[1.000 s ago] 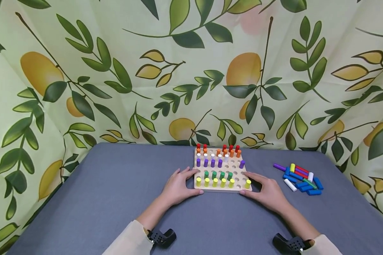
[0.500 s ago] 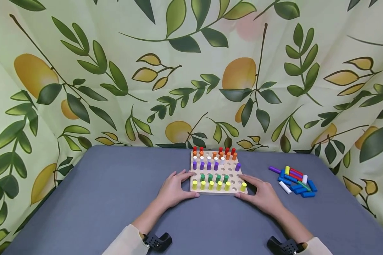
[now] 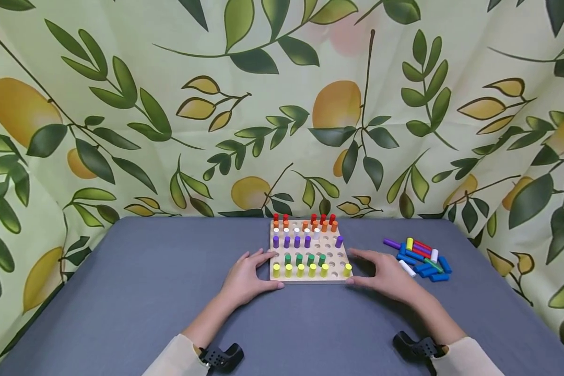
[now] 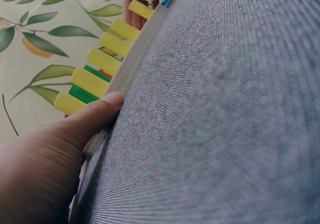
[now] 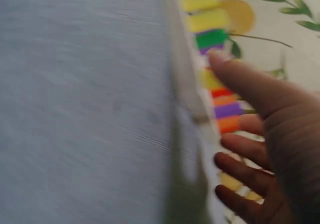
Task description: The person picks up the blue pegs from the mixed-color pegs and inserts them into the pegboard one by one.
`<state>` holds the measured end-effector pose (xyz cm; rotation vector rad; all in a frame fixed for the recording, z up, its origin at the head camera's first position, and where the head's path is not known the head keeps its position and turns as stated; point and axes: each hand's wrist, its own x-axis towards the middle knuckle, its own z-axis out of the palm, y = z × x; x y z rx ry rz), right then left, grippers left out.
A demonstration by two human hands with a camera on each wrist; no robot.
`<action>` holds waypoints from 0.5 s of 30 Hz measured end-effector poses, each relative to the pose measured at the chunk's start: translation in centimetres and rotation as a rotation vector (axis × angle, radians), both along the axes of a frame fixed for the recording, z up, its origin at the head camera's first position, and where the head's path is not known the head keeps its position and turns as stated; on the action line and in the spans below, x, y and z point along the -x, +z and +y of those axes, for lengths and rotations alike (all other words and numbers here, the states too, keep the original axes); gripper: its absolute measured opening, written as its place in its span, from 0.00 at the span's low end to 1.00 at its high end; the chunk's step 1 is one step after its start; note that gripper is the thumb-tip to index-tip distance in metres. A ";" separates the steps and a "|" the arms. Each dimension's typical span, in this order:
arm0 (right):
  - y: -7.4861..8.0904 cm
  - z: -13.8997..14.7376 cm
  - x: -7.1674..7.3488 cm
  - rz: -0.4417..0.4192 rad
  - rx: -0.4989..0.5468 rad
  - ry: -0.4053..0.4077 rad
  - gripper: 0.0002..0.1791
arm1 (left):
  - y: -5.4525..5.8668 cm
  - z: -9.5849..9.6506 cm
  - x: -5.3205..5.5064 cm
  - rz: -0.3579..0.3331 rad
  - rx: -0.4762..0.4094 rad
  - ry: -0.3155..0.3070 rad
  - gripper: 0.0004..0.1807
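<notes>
A wooden pegboard (image 3: 310,281) lies on the table with coloured pegs standing in rows: yellow pegs (image 3: 300,270) in front, then green, purple, white, orange and red toward the back. Some holes on its right side are bare. My left hand (image 3: 244,277) holds the front left corner, thumb (image 4: 114,99) pressed to the front edge and fingertips at the left side. Beside the right edge is my right hand (image 3: 390,274), fingers spread and thumb tip close to the front right corner. The right wrist view is blurred, with this thumb (image 5: 235,74) overlapping the pegs.
A heap of loose pegs (image 3: 423,267), mostly blue with some red, purple, white, yellow and green, lies to the right behind my right hand. A leaf-patterned cloth (image 3: 282,104) hangs behind the grey-blue table (image 3: 178,250). Each wrist wears a black device.
The head view has turned, shifting everything left in the picture. My right fingers have come off the board's right side and spread outward, toward the loose pegs. My left hand keeps its hold.
</notes>
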<state>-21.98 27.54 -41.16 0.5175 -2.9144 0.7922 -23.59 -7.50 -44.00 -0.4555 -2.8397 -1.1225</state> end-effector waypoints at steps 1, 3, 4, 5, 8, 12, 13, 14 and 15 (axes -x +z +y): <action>0.3 0.4 0.1 -0.007 0.000 -0.002 0.42 | 0.0 0.0 0.0 -0.001 0.000 0.004 0.42; 1.1 1.2 0.3 -0.016 0.005 -0.017 0.41 | -0.1 -0.1 -0.1 -0.002 0.003 0.007 0.42; 1.4 1.5 0.4 -0.016 0.012 -0.024 0.39 | -0.2 -0.1 -0.1 -0.005 0.004 0.007 0.42; 1.9 1.9 0.5 -0.012 0.016 -0.034 0.38 | -0.2 -0.1 -0.1 -0.003 0.005 0.007 0.42; 3.3 2.9 0.9 0.009 0.019 -0.072 0.33 | -0.2 -0.1 0.1 0.001 0.006 0.004 0.42; 5.0 4.1 1.1 0.034 -0.001 -0.115 0.30 | -0.1 0.0 0.2 -0.002 0.004 0.005 0.42; 5.4 4.4 1.1 0.041 -0.008 -0.127 0.30 | -0.1 0.0 0.2 -0.002 0.005 0.006 0.42; 5.6 4.7 1.0 0.047 -0.016 -0.140 0.30 | -0.1 0.0 0.2 -0.004 0.006 0.007 0.42; 5.8 5.1 1.0 0.049 -0.019 -0.152 0.30 | -0.1 0.0 0.2 -0.005 0.007 0.009 0.42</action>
